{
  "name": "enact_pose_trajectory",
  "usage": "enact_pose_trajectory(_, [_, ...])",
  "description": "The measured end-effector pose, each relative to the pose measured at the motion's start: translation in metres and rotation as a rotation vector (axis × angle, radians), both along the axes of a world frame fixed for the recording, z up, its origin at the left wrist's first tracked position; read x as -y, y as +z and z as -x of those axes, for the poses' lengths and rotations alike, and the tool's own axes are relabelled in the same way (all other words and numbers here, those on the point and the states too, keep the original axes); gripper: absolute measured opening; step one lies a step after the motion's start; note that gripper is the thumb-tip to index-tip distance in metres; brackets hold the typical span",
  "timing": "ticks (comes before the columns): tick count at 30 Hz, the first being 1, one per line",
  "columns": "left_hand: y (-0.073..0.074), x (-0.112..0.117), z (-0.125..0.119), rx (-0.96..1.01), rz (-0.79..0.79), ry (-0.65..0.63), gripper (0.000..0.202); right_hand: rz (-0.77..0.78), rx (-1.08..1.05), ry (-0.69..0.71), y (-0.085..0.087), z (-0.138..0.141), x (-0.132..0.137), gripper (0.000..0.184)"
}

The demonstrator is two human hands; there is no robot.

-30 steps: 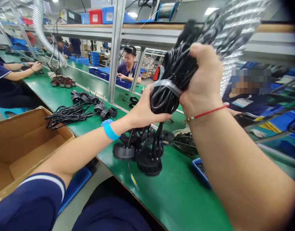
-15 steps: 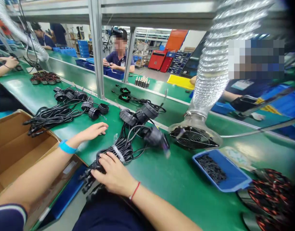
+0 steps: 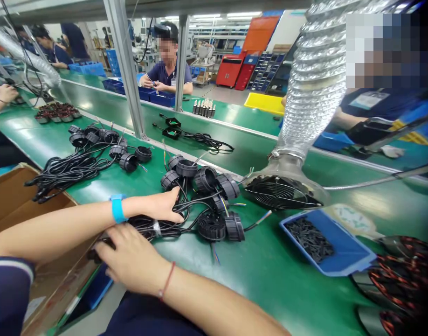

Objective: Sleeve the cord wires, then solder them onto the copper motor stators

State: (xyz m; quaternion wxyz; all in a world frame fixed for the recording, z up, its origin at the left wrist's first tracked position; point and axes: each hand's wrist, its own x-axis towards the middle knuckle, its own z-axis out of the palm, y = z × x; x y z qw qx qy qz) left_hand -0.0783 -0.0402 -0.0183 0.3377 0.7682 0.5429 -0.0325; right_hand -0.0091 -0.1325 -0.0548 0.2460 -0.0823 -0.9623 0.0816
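Observation:
A bundle of black cables (image 3: 154, 227), tied with a clear band, lies on the green bench (image 3: 270, 275) with several round black housings (image 3: 207, 196) fanned out at its far end. My left hand (image 3: 161, 206), with a blue wristband, rests flat on the cables near the band, fingers stretched out. My right hand (image 3: 130, 257), with a red string bracelet, presses down on the plug end of the bundle at the bench's front edge; its fingers curl over the cables.
A second cable bundle (image 3: 70, 165) lies further left. An open cardboard box (image 3: 21, 219) stands at my left. A fan grille under a silver duct (image 3: 280, 191), a blue tray of small black parts (image 3: 326, 242) and copper coils (image 3: 399, 275) sit to the right. Other workers sit around.
The bundle, held up in both hands a second ago, now lies on the bench. My left hand has come onto the cables and my right hand has slid left toward the plug end.

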Motion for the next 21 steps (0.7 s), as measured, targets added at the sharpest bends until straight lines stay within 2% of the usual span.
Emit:
enact_pose_trajectory(2, [0.003,0.009,0.004,0.004,-0.012,-0.089,0.077,0.003,-0.028,0.102,0.02,-0.041,0.001,0.026])
enact_pose_trajectory(3, [0.005,0.013,0.005,0.003,-0.004,-0.143,0.076,-0.008,-0.087,0.099,0.03,-0.068,-0.002,0.022])
enact_pose_trajectory(4, [0.006,0.017,0.006,0.007,0.013,-0.194,0.077,-0.015,-0.163,0.021,0.039,-0.098,-0.007,0.018])
enact_pose_trajectory(5, [0.008,0.02,0.006,0.013,0.04,-0.239,0.081,-0.021,-0.2,-0.108,0.047,-0.132,-0.015,0.019])
enact_pose_trajectory(6, [0.009,0.022,0.006,0.019,0.068,-0.274,0.086,-0.033,-0.2,-0.294,0.052,-0.167,-0.025,0.024])
enact_pose_trajectory(8, [0.01,0.023,0.009,0.022,0.105,-0.321,0.097,-0.131,-0.271,-0.767,0.053,-0.237,-0.05,0.023])
enact_pose_trajectory(10, [0.01,0.019,0.016,0.029,0.101,-0.329,0.099,-0.14,-0.262,-1.247,0.043,-0.301,-0.075,0.022])
enact_pose_trajectory(11, [0.009,0.015,0.022,0.041,0.102,-0.298,0.091,-0.019,-0.137,-1.404,0.035,-0.327,-0.086,0.027])
enact_pose_trajectory(12, [0.009,0.01,0.029,0.059,0.111,-0.227,0.079,0.072,-0.053,-1.481,0.025,-0.348,-0.096,0.028])
enact_pose_trajectory(14, [0.006,-0.002,0.042,0.097,0.136,0.009,0.067,0.292,0.14,-1.459,0.004,-0.375,-0.113,0.03])
enact_pose_trajectory(15, [0.004,-0.01,0.046,0.119,0.145,0.143,0.069,0.417,0.213,-1.437,-0.005,-0.381,-0.119,0.028])
enact_pose_trajectory(17, [-0.002,-0.026,0.046,0.204,0.15,0.379,0.071,0.567,0.298,-1.383,-0.02,-0.383,-0.13,0.021])
enact_pose_trajectory(20, [-0.013,-0.056,0.022,0.423,0.129,0.616,0.072,0.639,0.377,-1.356,-0.032,-0.374,-0.142,0.023])
enact_pose_trajectory(21, [-0.017,-0.068,0.009,0.471,0.107,0.655,0.071,0.654,0.399,-1.354,-0.033,-0.371,-0.145,0.025])
